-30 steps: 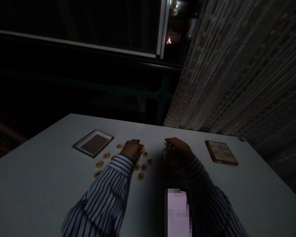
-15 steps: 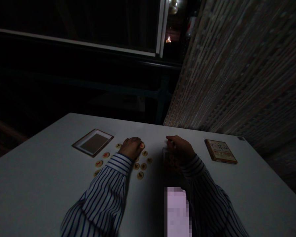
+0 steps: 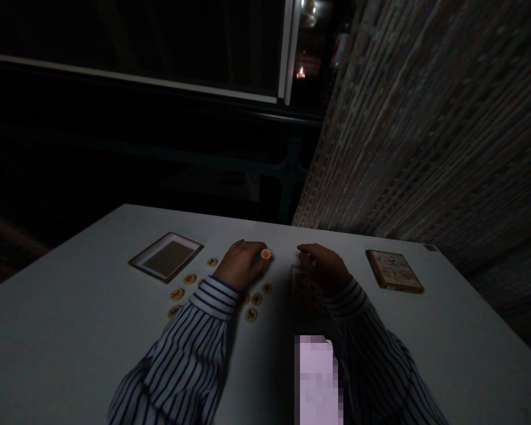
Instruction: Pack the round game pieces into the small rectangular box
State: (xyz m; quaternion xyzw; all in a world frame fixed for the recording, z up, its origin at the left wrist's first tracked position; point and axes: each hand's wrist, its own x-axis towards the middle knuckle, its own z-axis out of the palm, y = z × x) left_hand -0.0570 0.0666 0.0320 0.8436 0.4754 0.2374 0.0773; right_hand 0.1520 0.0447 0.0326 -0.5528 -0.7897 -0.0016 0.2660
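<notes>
Held at the fingertips of my left hand (image 3: 240,264) is a round Chinese chess piece (image 3: 266,254) with a red character. Loose black-marked pieces (image 3: 251,314) lie on the white table below and right of that hand. Others, such as a red-marked piece (image 3: 190,279), lie to its left, partly hidden by my sleeve. My right hand (image 3: 327,265) hovers at a box (image 3: 297,270) of dark, shadowed pieces. Its fingers are curled with the index finger forward; shadow hides whether anything is in them.
A shallow box or lid (image 3: 184,273) with a brown inside lies at the left of the table (image 3: 62,307). A flat printed box (image 3: 397,271) lies on the right. A string curtain (image 3: 380,130) hangs behind. A pixelated pink patch covers the front.
My left hand has moved slightly right and away from me with the red-marked chess piece, which now shows more fully. The right hand has stayed in place.
</notes>
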